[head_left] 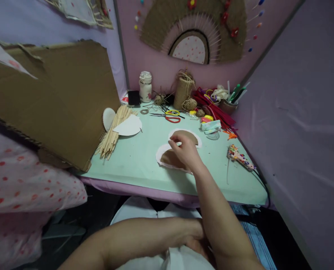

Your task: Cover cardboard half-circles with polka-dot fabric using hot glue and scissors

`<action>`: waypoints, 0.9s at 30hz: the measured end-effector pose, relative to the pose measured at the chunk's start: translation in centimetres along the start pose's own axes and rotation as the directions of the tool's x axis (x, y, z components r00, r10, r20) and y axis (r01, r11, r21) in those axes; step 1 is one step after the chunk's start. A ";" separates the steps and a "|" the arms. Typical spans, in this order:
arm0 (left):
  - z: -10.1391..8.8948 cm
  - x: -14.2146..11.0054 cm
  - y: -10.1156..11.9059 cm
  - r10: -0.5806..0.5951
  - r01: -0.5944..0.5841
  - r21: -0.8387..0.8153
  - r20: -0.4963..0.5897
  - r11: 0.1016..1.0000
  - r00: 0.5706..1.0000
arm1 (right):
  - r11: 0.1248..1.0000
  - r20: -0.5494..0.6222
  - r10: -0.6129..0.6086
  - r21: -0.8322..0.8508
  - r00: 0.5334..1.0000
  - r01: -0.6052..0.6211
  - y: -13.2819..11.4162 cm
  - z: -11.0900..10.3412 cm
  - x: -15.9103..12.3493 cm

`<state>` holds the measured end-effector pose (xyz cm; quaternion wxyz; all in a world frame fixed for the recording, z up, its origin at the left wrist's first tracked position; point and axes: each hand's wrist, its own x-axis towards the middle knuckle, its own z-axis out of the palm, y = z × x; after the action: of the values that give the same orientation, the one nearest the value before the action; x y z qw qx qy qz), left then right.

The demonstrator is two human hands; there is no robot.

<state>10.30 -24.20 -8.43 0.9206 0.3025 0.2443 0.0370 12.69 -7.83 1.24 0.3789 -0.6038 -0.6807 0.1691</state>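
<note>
The bench [144, 167] carries the work; places are given from the scissors [167, 115]. The cardboard sheet [60, 97], well left of them, stands aslant at the bench's edge and could, in the inspector's judgement, topple inward if knocked. The bundle of sticks [107, 145], also left of them, shows no tie; a brushing sleeve or sheet might scatter it. The right hand [186, 150] is over the two half-round pieces [167, 157], which lie on the bench on the scissors' near side; a low wrist could drag or crease the nearer one. The apparent glue gun [238, 157], right of and nearer than the scissors, might be pulled off should its cord [264, 183] catch.

The cardboard sheet is cut off at the frame. The left hand [199, 245], far to the scissors' near side, is mostly hidden below the right forearm [220, 210]; its grip cannot be told. The right grip shows thumb and forefinger close together; whether anything thin is pinched there cannot be told. That hand partly covers both pieces.
</note>
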 end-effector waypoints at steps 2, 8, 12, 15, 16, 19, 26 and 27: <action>-1.1 -0.4 0.6 -0.166 0.166 0.003 0.050 0.986 0.985 | 0.994 0.085 0.044 -0.108 0.995 -0.034 1.7 -0.2 -0.4; -4.0 -5.5 3.9 -0.223 0.215 0.060 0.195 0.975 0.955 | 0.911 0.216 0.245 -0.384 0.945 -0.149 5.6 -2.1 -1.8; -4.5 -7.4 5.2 -0.055 0.055 0.009 0.015 0.998 0.998 | 0.869 0.303 0.380 -0.442 0.874 -0.225 6.5 -2.0 -1.0; -4.9 -7.7 5.2 0.023 -0.035 -0.085 -0.136 0.996 0.990 | 0.864 0.358 0.423 -0.434 0.832 -0.253 6.8 -1.9 -0.1; -5.1 -7.8 5.1 0.032 -0.047 -0.095 -0.159 0.994 0.987 | 0.867 0.368 0.427 -0.427 0.826 -0.258 6.8 -2.0 0.1; -5.4 -8.0 4.8 0.058 -0.074 -0.082 -0.190 0.994 0.980 | 0.871 0.353 0.433 -0.399 0.829 -0.286 6.8 -2.0 0.1; -5.8 -8.8 3.8 0.098 -0.108 -0.028 -0.228 0.994 0.969 | 0.922 0.337 0.388 -0.125 0.858 -0.367 4.8 -3.0 -1.1; -5.9 -9.1 3.9 0.094 -0.101 -0.021 -0.229 0.995 0.969 | 0.933 0.360 0.349 -0.047 0.865 -0.356 4.0 -3.5 -1.2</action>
<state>-0.18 -19.78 -6.44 0.8883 0.2930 0.3324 0.1205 17.97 -8.91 0.35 0.2157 -0.6721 -0.6153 0.3510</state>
